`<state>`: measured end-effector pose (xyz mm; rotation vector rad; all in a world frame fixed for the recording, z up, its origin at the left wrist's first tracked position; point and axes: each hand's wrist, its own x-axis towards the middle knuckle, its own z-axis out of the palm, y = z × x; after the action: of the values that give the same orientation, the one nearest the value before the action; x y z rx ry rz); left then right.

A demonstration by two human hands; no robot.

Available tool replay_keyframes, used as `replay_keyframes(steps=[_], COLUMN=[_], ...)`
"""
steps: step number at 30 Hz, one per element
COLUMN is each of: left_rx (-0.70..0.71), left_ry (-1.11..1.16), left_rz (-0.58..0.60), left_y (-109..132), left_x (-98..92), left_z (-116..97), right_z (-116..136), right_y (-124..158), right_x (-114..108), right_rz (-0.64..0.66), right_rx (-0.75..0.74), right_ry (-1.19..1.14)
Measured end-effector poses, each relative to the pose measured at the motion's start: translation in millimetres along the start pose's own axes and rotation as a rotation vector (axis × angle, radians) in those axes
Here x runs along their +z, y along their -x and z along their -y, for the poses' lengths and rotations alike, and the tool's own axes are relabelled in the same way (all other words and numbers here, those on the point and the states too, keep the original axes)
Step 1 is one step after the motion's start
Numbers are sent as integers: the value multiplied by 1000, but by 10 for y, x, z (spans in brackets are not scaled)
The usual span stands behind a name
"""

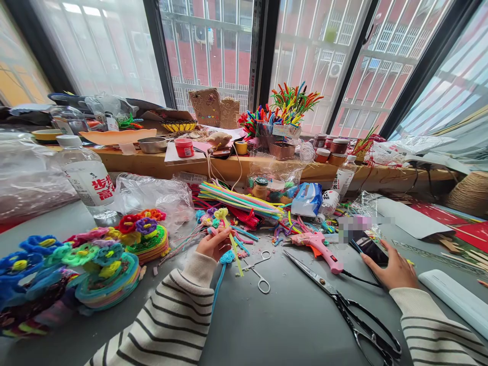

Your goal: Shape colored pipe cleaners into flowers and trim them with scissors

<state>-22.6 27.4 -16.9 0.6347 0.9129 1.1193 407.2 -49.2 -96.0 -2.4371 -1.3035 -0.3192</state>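
Observation:
My left hand (215, 244) is closed around a pipe-cleaner flower stem (227, 235) with small pastel blossoms at its top and a blue piece hanging below. My right hand (392, 269) rests on the grey table (267, 325), fingers stretched flat onto a dark phone (371, 249). A pink glue gun (318, 245) lies between the two hands. Large black scissors (343, 305) lie in front of it, and small silver scissors (259, 272) lie close to my left hand.
Finished pipe-cleaner flower pieces (95, 264) pile up at left. A water bottle (89, 180) and plastic bags stand behind them. Bundled pipe cleaners (240, 201), jars and cups crowd the wooden sill (152, 162). A white case (453, 297) lies at right.

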Motion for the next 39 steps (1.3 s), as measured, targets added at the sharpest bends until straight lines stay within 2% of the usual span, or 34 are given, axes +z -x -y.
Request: replay_keyframes(steps=[6, 10, 15, 22, 26, 31, 39], left_rx=[25, 24, 14, 4, 11, 14, 31], left_ry=[-20, -4, -7, -3, -8, -4, -4], left_rz=[3, -5, -6, -15, -8, -1, 29], left_y=[-23, -1, 22, 25, 23, 14, 1], left_x=[-16, 4, 22, 31, 26, 18, 15], left_z=[26, 15, -5, -14, -10, -1, 9], right_z=[75, 104, 83, 117, 74, 22, 71], right_y=[-13, -39, -70, -38, -61, -86, -62], right_x=[-20, -8, 22, 15, 44, 67, 36], right_rz=[56, 25, -143, -261, -235, -109, -129], right_rx=[96, 94, -55, -192, -169, -68, -48], right_ry=[-5, -40, -26, -17, -12, -44, -21])
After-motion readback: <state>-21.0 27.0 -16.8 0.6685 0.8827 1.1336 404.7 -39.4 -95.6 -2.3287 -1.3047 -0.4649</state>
